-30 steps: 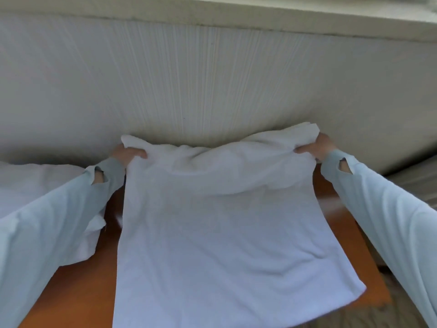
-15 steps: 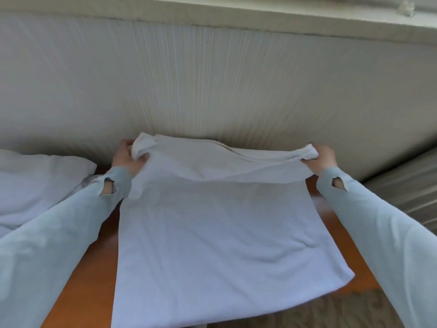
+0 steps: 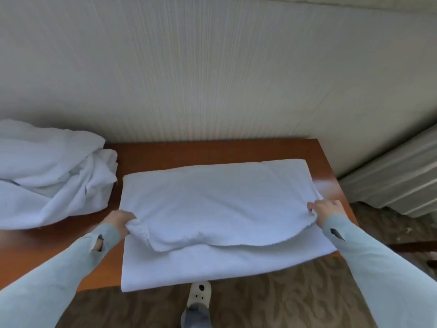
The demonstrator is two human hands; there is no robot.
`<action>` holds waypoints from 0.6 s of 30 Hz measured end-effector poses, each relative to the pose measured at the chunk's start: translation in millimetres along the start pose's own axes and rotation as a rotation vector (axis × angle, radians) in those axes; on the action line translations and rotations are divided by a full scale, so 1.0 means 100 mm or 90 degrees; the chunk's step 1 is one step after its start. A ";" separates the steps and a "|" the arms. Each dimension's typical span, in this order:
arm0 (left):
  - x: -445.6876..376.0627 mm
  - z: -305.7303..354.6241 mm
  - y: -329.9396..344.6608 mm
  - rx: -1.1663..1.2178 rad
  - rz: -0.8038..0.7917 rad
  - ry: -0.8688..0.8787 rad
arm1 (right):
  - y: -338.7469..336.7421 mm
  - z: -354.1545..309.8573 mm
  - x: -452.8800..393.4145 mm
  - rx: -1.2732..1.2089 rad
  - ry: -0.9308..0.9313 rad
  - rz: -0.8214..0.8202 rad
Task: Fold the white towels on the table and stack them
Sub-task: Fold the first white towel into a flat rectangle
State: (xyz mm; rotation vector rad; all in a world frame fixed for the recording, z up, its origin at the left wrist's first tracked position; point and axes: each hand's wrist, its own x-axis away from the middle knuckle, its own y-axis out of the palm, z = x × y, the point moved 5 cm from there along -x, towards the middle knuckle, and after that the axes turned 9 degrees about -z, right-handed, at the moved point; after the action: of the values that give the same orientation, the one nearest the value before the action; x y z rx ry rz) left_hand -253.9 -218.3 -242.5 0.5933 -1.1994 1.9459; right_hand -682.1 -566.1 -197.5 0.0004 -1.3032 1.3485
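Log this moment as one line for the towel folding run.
step: first fold | left hand: grips white terry towel corner | right hand: grips other corner | unfolded white towel pile: left on brown wooden table

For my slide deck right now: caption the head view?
Both hands, left hand and right hand, fold a white towel on the wooden table.

The fingertips of the left hand were buried in the towel corner they gripped, and the right hand likewise hid its thumb under the fold. Beneath the folded flap between the hands, the lower layer was covered. The towel also concealed much of the tabletop beyond the hands. Left of the left hand, the pile ran off the frame's edge. Both sleeves were cut off at the bottom.
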 end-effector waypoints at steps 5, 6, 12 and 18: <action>0.46 0.16 -0.31 0.258 0.022 0.121 | -0.26 0.33 0.24 -0.041 0.086 0.158; 0.52 0.18 -0.30 0.380 -0.036 0.118 | -0.30 0.39 0.28 -0.036 0.088 0.175; 0.70 -0.06 0.00 0.049 0.043 0.055 | 0.00 0.40 0.27 0.074 0.064 0.081; 0.68 -0.22 0.23 -0.092 0.007 0.045 | 0.38 0.44 0.26 0.092 0.050 0.001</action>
State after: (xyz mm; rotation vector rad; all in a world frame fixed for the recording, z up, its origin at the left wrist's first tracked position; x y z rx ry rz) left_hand -313.0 -180.0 -216.6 0.4404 -1.2874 1.8549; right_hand -745.3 -564.8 -188.4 0.0463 -1.1385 1.4278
